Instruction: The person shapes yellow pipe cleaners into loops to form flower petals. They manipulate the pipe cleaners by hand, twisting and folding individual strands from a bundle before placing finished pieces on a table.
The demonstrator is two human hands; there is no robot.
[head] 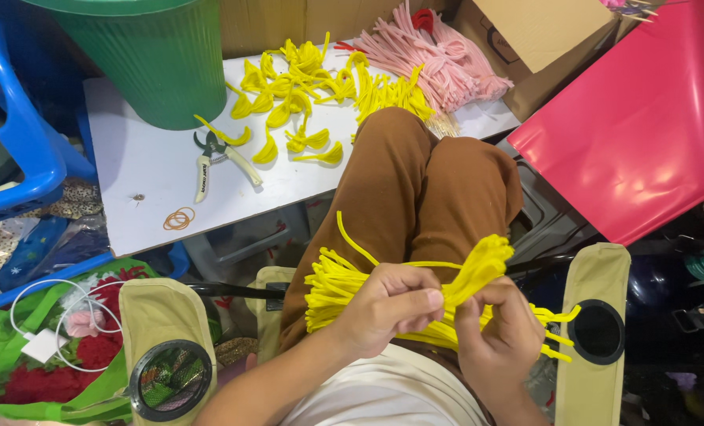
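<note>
Head view: my left hand [387, 304] is clenched around a bundle of yellow pipe cleaners [344, 288] lying across my lap, stems fanning out to both sides of the fist. My right hand [503, 331] pinches the looped, folded end [482, 264] of a few stems just above the left thumb, fingertips closed on them.

Handling, my read: very light, fuzzy, so not slippery. Wire core means they bend easily and hold the bend, so squeezing hard mid-length would likely kink them. Best grip looks like where I have it: fist round the middle of the bundle to keep stems together, fingertip pinch near the fold for shaping. Loose ends splay, and one stem [352, 237] already curls up away from the rest.

Ahead of my hands, past my knees, the white table [147, 173] carries finished yellow loop shapes [289, 87], a heap of pink pipe cleaners [427, 51], a pair of cutters [214, 162] and rubber bands [178, 218]. Green bin [162, 63] stands far left of them.
</note>
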